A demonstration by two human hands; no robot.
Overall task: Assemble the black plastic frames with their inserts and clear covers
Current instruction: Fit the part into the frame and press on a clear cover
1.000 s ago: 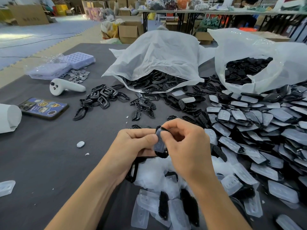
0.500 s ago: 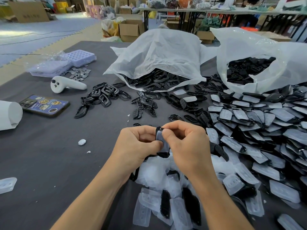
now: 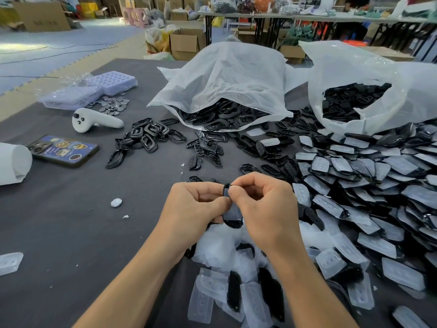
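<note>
Both my hands meet above the dark table (image 3: 59, 233) around one black plastic frame (image 3: 233, 215). My left hand (image 3: 194, 207) grips its left side with curled fingers. My right hand (image 3: 264, 207) pinches the frame's top edge, thumb on its face. The frame's lower end shows between the hands; whether a clear cover sits on it I cannot tell. Loose clear covers (image 3: 212, 294) lie in a heap below my wrists. Loose black frames (image 3: 146, 136) and black inserts (image 3: 203, 157) are scattered further back.
A big pile of assembled covered pieces (image 3: 366, 185) fills the right side. Two white plastic bags (image 3: 227, 84) (image 3: 369, 91) of black parts stand at the back. At the left lie a phone (image 3: 63, 150), a white controller (image 3: 94, 120), a white roll (image 3: 11, 162), purple trays (image 3: 94, 88) and small metal discs (image 3: 113, 104).
My hands have stayed in the same place, working the frame between them. My right fingers have shifted up to its top edge. The view has tilted slightly.
</note>
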